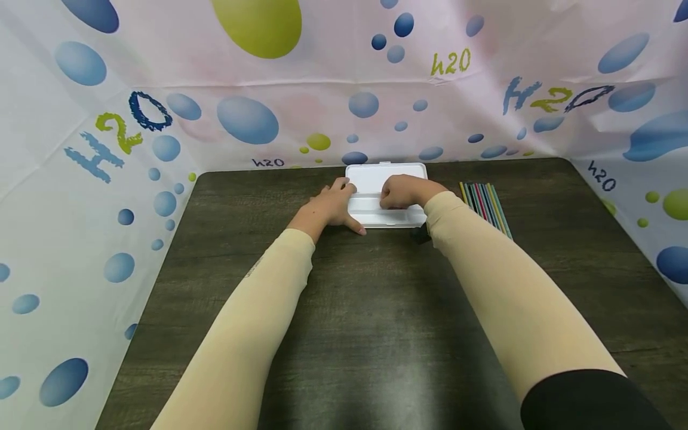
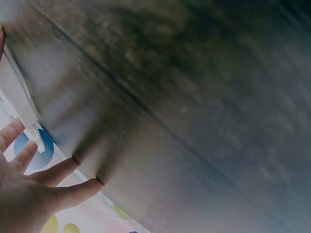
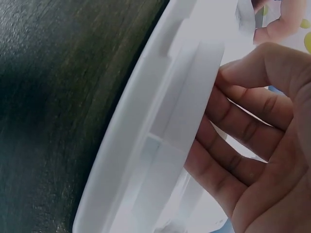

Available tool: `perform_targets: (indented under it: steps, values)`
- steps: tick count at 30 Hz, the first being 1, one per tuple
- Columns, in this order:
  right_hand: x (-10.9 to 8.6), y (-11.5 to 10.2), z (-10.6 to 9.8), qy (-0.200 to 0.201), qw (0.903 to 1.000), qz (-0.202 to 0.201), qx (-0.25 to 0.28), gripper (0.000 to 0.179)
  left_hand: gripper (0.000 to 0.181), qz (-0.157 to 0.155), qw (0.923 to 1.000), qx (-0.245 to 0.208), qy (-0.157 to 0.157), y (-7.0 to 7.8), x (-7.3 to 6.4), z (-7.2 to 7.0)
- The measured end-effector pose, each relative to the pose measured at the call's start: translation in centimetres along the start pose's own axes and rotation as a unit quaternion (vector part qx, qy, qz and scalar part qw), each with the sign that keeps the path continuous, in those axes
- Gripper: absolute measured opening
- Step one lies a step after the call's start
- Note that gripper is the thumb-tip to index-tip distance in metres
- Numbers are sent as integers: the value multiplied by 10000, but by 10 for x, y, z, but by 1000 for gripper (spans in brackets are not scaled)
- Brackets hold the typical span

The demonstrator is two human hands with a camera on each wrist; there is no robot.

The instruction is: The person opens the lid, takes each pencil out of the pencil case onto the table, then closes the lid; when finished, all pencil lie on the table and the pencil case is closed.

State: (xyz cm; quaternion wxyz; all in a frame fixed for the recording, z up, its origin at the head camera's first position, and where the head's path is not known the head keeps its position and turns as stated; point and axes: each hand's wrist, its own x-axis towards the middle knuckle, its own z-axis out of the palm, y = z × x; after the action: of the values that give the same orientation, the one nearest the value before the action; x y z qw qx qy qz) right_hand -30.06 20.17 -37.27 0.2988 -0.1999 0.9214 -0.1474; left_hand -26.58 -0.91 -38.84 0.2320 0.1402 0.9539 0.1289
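A white pencil case [image 1: 376, 222] lies opened flat near the far edge of the table, its plain lid [image 1: 368, 178] folded toward the wall. My left hand [image 1: 329, 206] is at the case's left side with fingers spread, the thumb by the near corner. In the left wrist view, two of its fingertips [image 2: 100, 181] touch the tabletop. My right hand [image 1: 405, 191] is over the middle of the case, fingers bent. Seen from the right wrist, thumb and fingers pinch the edge of a white inner tray [image 3: 194, 102] with a small divider.
Right of the case, several colored pencils [image 1: 486, 209] lie side by side, partly behind the right forearm. The dark wood-grain table [image 1: 344, 310] meets a white sheet [image 1: 317, 113] with blue and green dots at the back and sides. A small dark object [image 1: 421, 234] shows below the right wrist.
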Motion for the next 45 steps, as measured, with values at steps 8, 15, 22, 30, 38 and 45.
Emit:
perform_targets:
  steps: [8, 15, 22, 30, 38, 45]
  values:
    - [0, 3, -12, 1410, 9898, 114, 171, 23, 112, 8, 9995, -174, 245, -4, -4, -4]
    - [7, 13, -5, 2308, 9692, 148, -844, 42, 112, 11, 9987, -237, 447, -5, -8, 11]
    - [23, 23, 22, 2026, 9745, 378, -893, 66, 111, 32, 9992, -162, 375, -2, -14, 35]
    - [21, 21, 19, 2140, 9734, 443, -682, 53, 116, 136, 9989, -72, 438, -1, -10, 34]
    - [10, 9, -3, 2942, 9549, 264, -295, 35, 139, -57, 9947, -536, 875, 0, -14, 26]
    - [-8, 6, -14, 3062, 9514, -164, 267, 26, 147, -169, 9907, -725, 1141, -1, -15, 30]
